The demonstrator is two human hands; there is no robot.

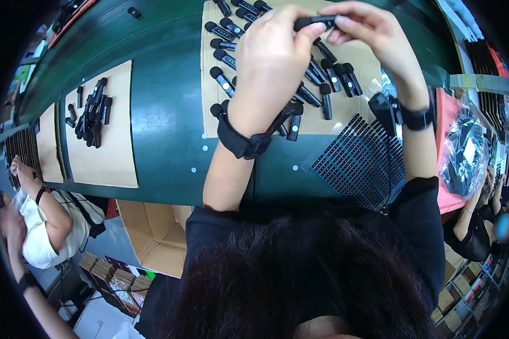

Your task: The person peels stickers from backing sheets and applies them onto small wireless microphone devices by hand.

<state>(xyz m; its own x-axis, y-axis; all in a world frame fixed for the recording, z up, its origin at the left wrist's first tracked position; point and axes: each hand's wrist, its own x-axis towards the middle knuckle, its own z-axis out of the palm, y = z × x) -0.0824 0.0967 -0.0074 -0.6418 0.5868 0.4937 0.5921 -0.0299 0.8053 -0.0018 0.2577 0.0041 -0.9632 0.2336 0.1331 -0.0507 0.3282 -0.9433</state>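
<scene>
Above the far part of a cardboard sheet, my two hands hold one small black clip-on microphone between them. My left hand pinches its left part with thumb and fingers. At its right end, the fingertips of my right hand are closed on it. Several like microphones with round foam tips lie on the cardboard, such as one microphone below my hands and another microphone left of my left wrist. White round dots show on some of them. My left forearm hides part of the group.
A sheet of small black stickers lies near the table's front edge. Left on the green table, another cardboard sheet bears a heap of microphones. Bagged dark goods are at right. Co-workers sit on both sides.
</scene>
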